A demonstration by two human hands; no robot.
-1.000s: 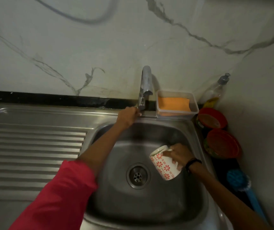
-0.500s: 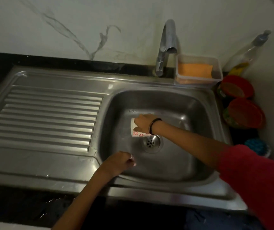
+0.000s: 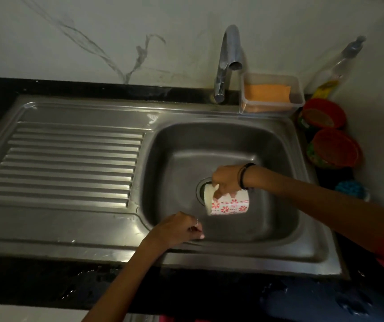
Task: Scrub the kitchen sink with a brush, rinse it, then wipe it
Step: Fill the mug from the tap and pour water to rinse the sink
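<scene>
We see the stainless-steel kitchen sink (image 3: 267,145), a square basin with rounded corners and a round drain (image 3: 201,188) at its floor, partly hidden. A ribbed draining board (image 3: 65,163) adjoins the basin's left side. Over the drain a white mug (image 3: 229,204) with red flowers lies tipped on its side, mouth toward the draining board. Right of the basin, on the dark desk, we make out a blue brush (image 3: 350,189), dim and partly hidden.

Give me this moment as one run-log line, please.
phase: rinse | right hand: tips mug over drain | left hand: at sink front rim
</scene>
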